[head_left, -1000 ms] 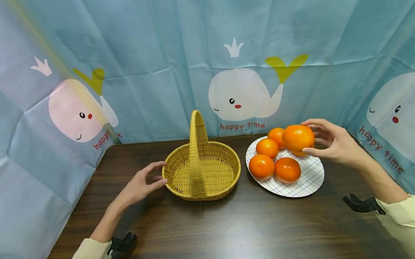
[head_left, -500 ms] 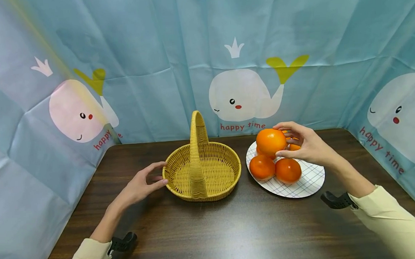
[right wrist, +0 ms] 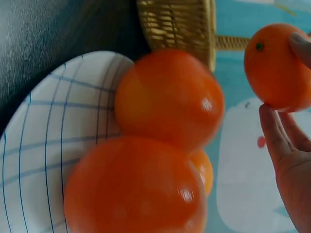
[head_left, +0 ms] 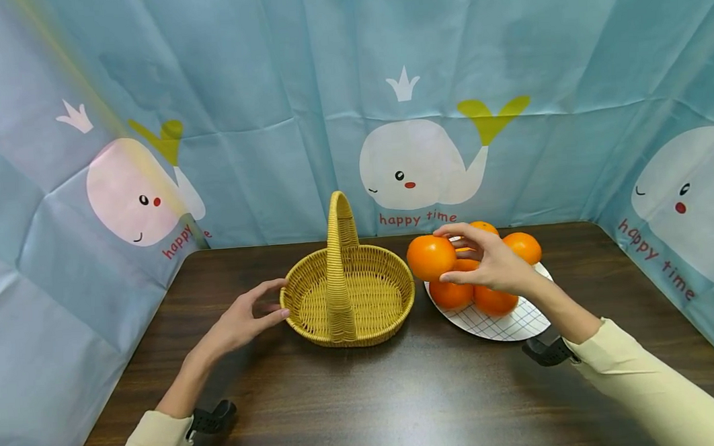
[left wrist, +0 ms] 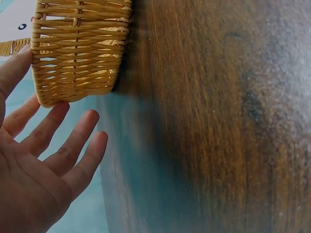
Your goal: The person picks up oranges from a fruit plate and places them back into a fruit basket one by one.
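In the head view my right hand [head_left: 491, 262] pinches an orange [head_left: 427, 258] between thumb and fingertips, in the air between the basket and the plate. A small green stem spot shows on this orange [right wrist: 274, 68] in the right wrist view. On the left, my left hand [head_left: 233, 320] touches the rim of an oval yellow wicker basket [head_left: 372, 289]. Its thumb and fingertips meet the basket's end wall [left wrist: 77, 63], with the other fingers loosely spread. Several oranges [head_left: 496, 301] lie on a white checked plate [head_left: 514, 326], partly hidden behind my right hand.
The basket's arched handle [head_left: 336, 271] stands up across its middle. A dark wooden table [head_left: 366, 404] carries everything. Behind it hangs a light blue curtain [head_left: 257, 174] with whale prints. Another orange [head_left: 523, 248] lies at the plate's back right.
My right hand has carried the orange left, from over the plate's back right to beside the basket's right rim. The left hand and the basket have stayed in place.
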Motion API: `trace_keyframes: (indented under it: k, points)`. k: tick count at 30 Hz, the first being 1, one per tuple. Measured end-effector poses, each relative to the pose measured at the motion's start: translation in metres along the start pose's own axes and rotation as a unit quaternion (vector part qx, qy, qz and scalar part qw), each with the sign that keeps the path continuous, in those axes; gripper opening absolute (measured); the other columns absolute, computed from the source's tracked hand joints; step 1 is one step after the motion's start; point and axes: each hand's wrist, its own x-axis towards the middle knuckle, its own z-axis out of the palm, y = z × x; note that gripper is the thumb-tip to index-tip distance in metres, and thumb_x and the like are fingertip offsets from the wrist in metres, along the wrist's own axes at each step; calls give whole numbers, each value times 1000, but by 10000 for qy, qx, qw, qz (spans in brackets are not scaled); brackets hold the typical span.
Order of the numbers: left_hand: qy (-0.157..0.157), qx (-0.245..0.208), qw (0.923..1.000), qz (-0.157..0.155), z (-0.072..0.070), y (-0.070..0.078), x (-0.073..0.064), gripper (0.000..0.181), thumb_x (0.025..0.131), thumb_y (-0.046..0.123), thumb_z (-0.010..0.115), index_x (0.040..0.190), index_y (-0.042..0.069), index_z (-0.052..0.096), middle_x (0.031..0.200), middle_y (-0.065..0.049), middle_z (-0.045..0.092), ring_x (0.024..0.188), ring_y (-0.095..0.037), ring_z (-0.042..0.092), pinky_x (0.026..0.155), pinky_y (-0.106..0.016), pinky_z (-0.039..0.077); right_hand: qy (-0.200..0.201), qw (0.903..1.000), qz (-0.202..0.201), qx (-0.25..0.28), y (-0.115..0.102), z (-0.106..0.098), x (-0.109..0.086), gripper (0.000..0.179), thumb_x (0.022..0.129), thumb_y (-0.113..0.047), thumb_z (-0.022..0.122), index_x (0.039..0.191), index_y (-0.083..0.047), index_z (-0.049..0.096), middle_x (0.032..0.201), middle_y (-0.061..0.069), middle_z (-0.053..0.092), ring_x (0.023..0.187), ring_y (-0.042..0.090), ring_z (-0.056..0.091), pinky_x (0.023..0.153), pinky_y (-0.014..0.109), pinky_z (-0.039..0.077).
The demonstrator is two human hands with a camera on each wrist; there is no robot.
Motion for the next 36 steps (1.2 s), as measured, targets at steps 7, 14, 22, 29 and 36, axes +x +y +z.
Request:
trace_keyframes:
  k: [7, 14, 22, 29, 36]
  points:
    - [7, 46, 10000, 60, 1, 1, 1, 61, 98, 17, 71, 150, -1, 44, 149, -25, 45, 117, -40, 62, 91, -51, 54, -83, 9997, -242, -15, 3, 22, 6, 65, 79, -2, 88, 136, -9, 58, 138, 6, 56, 119, 34, 56, 101, 37, 49]
    - [31, 151, 9998, 120, 2, 0, 1, 61, 98, 16, 72, 149, -2, 45, 148, -26, 46, 115, -41, 63, 92, -52, 53, -172, 9991, -380, -55, 8, 42, 12, 66, 79, -4, 88, 137, -8, 58, 138, 7, 56, 121, 31, 58, 98, 44, 51]
    - [9, 108, 9999, 79, 2, 0, -1, 61, 98, 16, 71, 150, -1, 44, 150, -26, 44, 116, -42, 62, 91, -51, 54, -42, 9995, -296, -103, 7, 57, 19, 67, 76, 0, 90, 136, -6, 59, 136, 9, 56, 118, 31, 59, 99, 46, 50]
    - [8, 85, 9999, 80, 1, 1, -1, 60, 98, 16, 71, 150, -1, 44, 149, -26, 44, 116, -42, 62, 91, -49, 55, -80, 9991, -374, -175, -15, 70, 22, 65, 75, 9, 86, 133, 6, 57, 133, 21, 55, 115, 40, 60, 97, 51, 50]
    - [8, 108, 9999, 39, 0, 2, -1, 60, 98, 17, 71, 150, 0, 44, 150, -25, 44, 117, -42, 61, 90, -47, 55, -292, 9979, -471, -339, -9, 78, 25, 63, 76, 7, 87, 132, 5, 59, 131, 20, 56, 118, 36, 58, 97, 49, 51]
